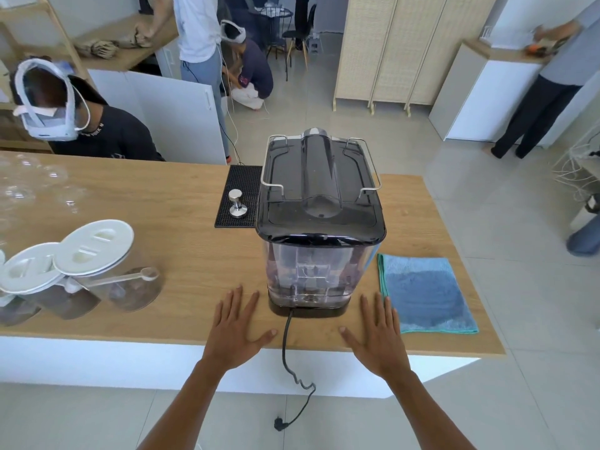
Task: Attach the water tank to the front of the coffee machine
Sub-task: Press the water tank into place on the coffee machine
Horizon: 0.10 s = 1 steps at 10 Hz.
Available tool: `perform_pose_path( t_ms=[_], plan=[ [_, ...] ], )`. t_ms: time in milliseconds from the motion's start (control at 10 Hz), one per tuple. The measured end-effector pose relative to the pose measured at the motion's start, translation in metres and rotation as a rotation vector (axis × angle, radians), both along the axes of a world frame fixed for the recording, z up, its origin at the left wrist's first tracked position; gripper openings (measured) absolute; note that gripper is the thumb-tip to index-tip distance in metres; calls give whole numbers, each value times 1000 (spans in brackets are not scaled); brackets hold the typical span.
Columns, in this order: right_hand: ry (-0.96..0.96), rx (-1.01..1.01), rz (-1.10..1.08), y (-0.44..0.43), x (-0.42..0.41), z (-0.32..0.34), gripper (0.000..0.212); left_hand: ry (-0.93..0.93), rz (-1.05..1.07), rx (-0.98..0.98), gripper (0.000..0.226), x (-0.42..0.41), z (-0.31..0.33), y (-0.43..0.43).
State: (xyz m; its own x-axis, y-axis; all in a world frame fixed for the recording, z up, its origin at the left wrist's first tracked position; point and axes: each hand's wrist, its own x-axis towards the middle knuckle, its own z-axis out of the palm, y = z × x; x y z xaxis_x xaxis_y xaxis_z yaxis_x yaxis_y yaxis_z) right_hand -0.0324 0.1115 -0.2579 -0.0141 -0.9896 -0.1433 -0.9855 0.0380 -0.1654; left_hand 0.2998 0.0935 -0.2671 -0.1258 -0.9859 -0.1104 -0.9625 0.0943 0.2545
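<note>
A black coffee machine [319, 183] stands on the wooden counter [181, 241] with its near side towards me. A clear plastic water tank [310, 274] sits against that near side, under the dark lid, upright on the black base. My left hand [238, 326] lies flat on the counter just left of the tank, fingers spread, holding nothing. My right hand [378, 334] lies flat just right of the tank, also spread and holding nothing. Neither hand touches the tank.
The machine's black power cord [287, 355] hangs over the counter's near edge to the floor, unplugged. A blue cloth [425, 293] lies right of the machine. A tamper [237, 204] stands on a black mat [238, 177] at its left. Lidded clear jars [94, 274] sit at far left. Several people stand or crouch beyond.
</note>
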Motion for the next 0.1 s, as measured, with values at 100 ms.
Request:
perform_pose_path(
  t_ms=[100],
  plan=[
    [-9, 23, 3, -2, -1, 2, 104, 27, 11, 17, 109, 0, 2, 1]
  ],
)
